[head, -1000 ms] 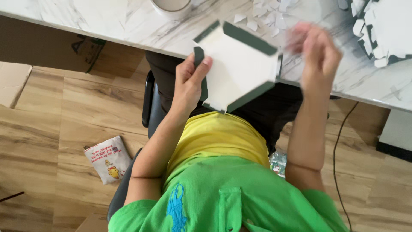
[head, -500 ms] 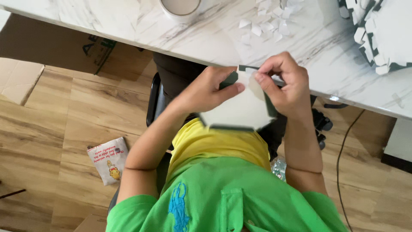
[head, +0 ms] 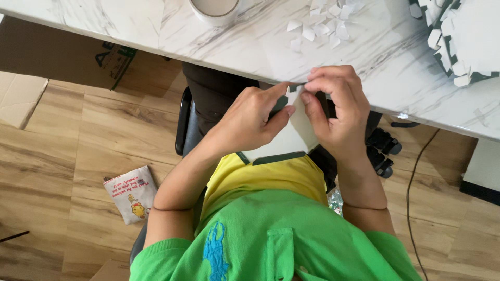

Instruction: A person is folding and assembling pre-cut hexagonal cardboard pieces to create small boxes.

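1. Our left hand (head: 247,122) closes on the white foam tile (head: 289,138), thumb laid across its upper face and pointing toward 2 o'clock, the other fingers curled behind where we cannot see them.
2. Our right hand (head: 336,112) pinches the same tile at its top edge, at 12 o'clock on the piece, with the fingertips bunched tight on a small spot by the dark green edge.
3. The tile sits between both hands, held in the air just below the table rim and above our lap. Its lower edge, with a dark green strip, shows at 6 o'clock from the hands, close to the yellow shirt panel (head: 265,177).
4. We judge the tile light and somewhat flexible, a thin foam sheet with a white face and green core. It should bend before it breaks, yet small tabs along its rim look easy to tear, so a hold on the flat face near the edge suits it better than on a tab.
5. At 12 o'clock lies the marble table (head: 156,31), with loose white scraps (head: 320,23) scattered on it.
6. At 2 o'clock, more notched foam pieces (head: 458,41) are stacked at the table's far corner.
7. At 11 o'clock stands a white roll (head: 214,9), cut off by the frame.
8. At 8 o'clock, on the wooden floor (head: 67,140), lies a small printed packet (head: 130,193).
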